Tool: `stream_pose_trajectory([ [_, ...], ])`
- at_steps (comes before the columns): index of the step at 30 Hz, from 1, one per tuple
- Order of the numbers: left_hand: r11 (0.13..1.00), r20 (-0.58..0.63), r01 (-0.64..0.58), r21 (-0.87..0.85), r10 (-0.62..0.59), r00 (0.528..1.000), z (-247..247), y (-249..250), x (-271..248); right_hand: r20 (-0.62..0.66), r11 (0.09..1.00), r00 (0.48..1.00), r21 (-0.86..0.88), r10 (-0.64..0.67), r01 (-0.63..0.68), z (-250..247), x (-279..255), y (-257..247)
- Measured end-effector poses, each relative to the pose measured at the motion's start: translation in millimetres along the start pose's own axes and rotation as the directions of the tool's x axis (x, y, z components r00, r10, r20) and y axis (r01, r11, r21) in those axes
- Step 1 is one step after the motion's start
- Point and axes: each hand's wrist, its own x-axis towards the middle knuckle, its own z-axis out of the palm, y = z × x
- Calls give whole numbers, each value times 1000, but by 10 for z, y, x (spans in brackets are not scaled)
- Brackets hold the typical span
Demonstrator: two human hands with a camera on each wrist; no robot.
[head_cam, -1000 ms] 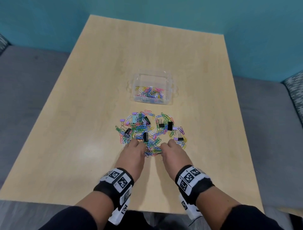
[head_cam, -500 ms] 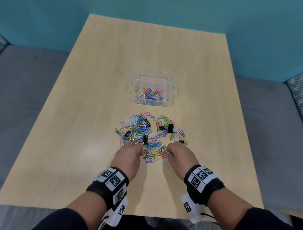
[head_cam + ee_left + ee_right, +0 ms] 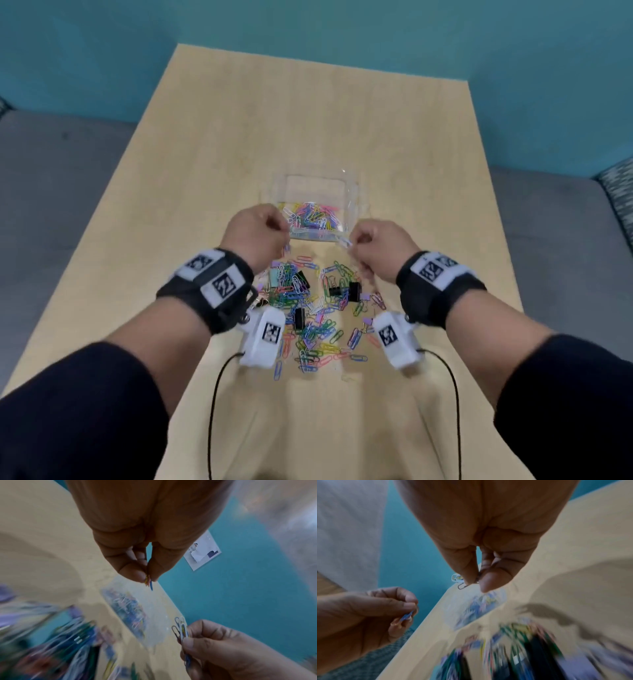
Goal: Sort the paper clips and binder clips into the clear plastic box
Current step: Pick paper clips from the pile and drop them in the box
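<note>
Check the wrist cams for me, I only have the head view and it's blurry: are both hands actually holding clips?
Observer: Yes for the left. In the left wrist view the left hand pinches a few paper clips between thumb and fingertip, with a blue end sticking out below.
Operator: Right hand?
Observer: Also loaded. The right hand pinches the right-hand bunch: blue, white and yellow wire clips fanned above the fingers.
Operator: Any binder clips in either pinch?
Observer: None that I can see. Only thin wire loops show in both wrist views, though the parts inside the fingers are hidden.
</note>
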Motion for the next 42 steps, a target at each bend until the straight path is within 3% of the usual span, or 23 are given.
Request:
stream_pose_trajectory([
  [3,1000,-46,-26,13,26,999,61,189,324,-46,994,998,-94,-53,49,-99,332,-278],
  [6,999,-21,-34,29,35,999,101,229,446,-41,997,997,-40,-69,68,-109,489,-429],
  [10,985,-29,-79,155,85,996,-28,62,290,-29,992,999,125,31,-27,-161,402,-227],
  [11,973,-34,-95,212,105,994,-76,-19,185,-34,995,999,93,42,-39,-180,331,-118],
  [13,932,-19,-120,341,135,991,-160,-203,-132,-31,983,999,-183,12,-18,-199,143,137],
  [16,874,58,-220,432,217,974,-188,-530,-713,26,838,998,-542,-61,65,-108,-278,509],
  [19,784,189,-358,507,303,934,-108,-872,-1207,123,703,979,-682,-161,201,47,-629,784],
  [22,695,302,-425,580,301,905,29,-1065,-1582,199,618,976,-758,-89,211,193,-794,912],
  [28,590,396,-481,649,278,875,234,-1136,-1854,167,586,984,-792,-60,170,448,-888,857],
  [36,595,378,-459,660,265,887,206,-1125,-1851,95,670,995,-740,19,58,457,-1062,1021],
  [42,581,369,-436,687,238,898,165,-1194,-1874,146,637,987,-768,67,70,587,-1443,1089],
])
